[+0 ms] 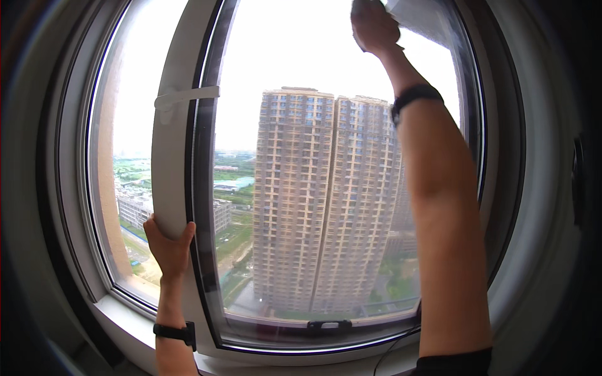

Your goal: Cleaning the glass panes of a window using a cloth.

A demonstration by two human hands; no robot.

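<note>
My right hand [376,28] is raised to the upper right of the window pane [241,75]. Its fingers are closed on a dark grey cloth [360,7], of which only the edges show around the hand; the fingertips are partly hidden. Lower left, my left hand [170,247] grips the white window frame [172,150], thumb on its right edge and fingers toward its left edge. Above that hand, a white window handle [188,95] points sideways to the right. A dark band is on each wrist.
A black, handle-like piece [329,325] sits at the pane's bottom edge. A thin dark cable [385,354] runs over the white sill [128,323] area at lower right. Through the glass stand tall tower blocks [295,188]. A dark fitting [578,182] is on the right wall.
</note>
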